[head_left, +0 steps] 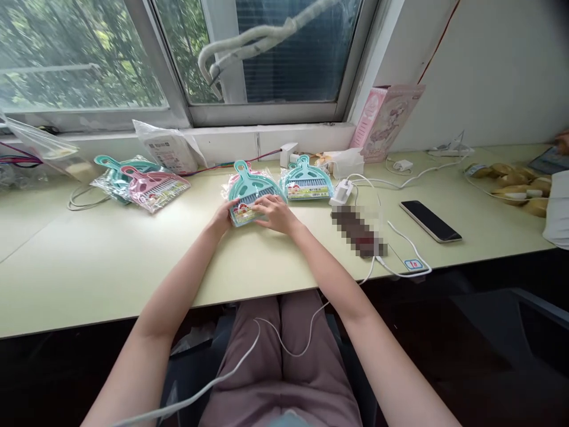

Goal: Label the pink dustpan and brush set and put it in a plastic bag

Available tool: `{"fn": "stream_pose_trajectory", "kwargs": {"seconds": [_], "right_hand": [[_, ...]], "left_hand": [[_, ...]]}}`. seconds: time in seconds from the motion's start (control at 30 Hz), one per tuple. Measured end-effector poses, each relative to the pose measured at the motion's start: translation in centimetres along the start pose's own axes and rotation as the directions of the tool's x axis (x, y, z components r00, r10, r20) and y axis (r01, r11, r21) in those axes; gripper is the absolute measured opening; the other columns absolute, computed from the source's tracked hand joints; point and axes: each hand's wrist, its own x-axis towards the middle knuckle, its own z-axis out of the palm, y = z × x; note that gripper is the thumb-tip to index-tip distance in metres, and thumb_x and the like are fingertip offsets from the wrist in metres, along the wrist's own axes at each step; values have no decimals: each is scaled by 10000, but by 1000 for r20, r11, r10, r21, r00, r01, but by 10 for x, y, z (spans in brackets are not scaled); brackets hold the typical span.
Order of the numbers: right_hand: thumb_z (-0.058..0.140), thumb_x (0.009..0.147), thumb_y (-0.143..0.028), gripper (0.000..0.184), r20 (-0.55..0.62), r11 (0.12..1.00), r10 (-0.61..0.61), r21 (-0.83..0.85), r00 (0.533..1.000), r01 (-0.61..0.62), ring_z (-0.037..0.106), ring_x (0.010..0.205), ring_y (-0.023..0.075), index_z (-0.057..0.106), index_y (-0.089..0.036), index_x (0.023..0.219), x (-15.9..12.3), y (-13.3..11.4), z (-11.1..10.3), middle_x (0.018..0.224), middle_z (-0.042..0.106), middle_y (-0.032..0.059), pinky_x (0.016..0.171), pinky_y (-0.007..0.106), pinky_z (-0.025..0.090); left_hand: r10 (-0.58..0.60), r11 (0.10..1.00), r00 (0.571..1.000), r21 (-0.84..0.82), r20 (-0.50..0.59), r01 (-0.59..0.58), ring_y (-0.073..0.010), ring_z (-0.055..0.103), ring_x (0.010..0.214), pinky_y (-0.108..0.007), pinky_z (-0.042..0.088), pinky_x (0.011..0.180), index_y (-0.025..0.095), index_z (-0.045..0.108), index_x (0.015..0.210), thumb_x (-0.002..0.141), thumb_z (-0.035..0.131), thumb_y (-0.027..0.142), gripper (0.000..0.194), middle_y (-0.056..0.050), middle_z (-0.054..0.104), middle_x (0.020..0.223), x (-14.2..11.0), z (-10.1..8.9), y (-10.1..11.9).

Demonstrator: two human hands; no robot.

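Observation:
A teal mini dustpan and brush set in a clear plastic bag (249,188) lies on the pale green desk (111,267) straight ahead of me. My left hand (223,214) grips its near left corner, fingers curled round the edge. My right hand (276,212) rests on its near right part, fingers bent over the bag. A second teal packaged set (306,179) lies just to the right of it, untouched. At the left a pink set (155,185) is stacked on another teal set (113,169).
A black phone (430,220) lies to the right, with white chargers and cables (400,243) around a blurred dark item (358,230). Plastic bags sit along the window sill (169,148). Wrapped bread pieces (518,181) lie far right. A white cable runs over my lap.

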Motion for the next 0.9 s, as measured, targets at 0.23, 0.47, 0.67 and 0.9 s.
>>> {"fn": "stream_pose_trajectory", "kwargs": {"seconds": [0.23, 0.47, 0.67, 0.9], "right_hand": [[366, 991, -159, 304, 32, 997, 37, -68, 999, -35, 490, 1137, 224, 668, -163, 1026, 2, 0, 17, 1125, 652, 97, 984, 368, 313], [314, 995, -124, 352, 69, 989, 63, -141, 996, -53, 555, 953, 217, 663, -137, 1039, 4, -4, 15, 978, 672, 103, 896, 348, 324], [391, 934, -56, 336, 126, 966, 239, -130, 963, -223, 588, 946, 223, 655, -150, 1121, 5, -15, 15, 1012, 693, 112, 778, 315, 356], [390, 966, -162, 302, 19, 964, 267, -6, 963, -267, 598, 1009, 228, 657, -173, 1104, 3, -20, 9, 1033, 691, 112, 809, 311, 420]], "left_hand": [[147, 989, 987, 12, -69, -147, -230, 712, 769, -416, 593, 803, 122, 615, 1114, 760, 629, 159, 356, -64, 728, 830, 10, 0, -5], [149, 983, 961, -67, -233, -169, -260, 706, 875, -426, 591, 831, 133, 629, 1061, 799, 610, 203, 272, -98, 729, 938, 17, -6, -5], [144, 949, 914, -209, -379, -236, -185, 696, 920, -307, 578, 830, 161, 629, 1082, 894, 518, 198, 222, -73, 721, 994, 16, -14, 6], [137, 961, 919, -175, -371, -214, -148, 682, 705, -261, 585, 686, 202, 611, 1138, 852, 608, 196, 287, -17, 721, 840, 8, -4, 3]]}}
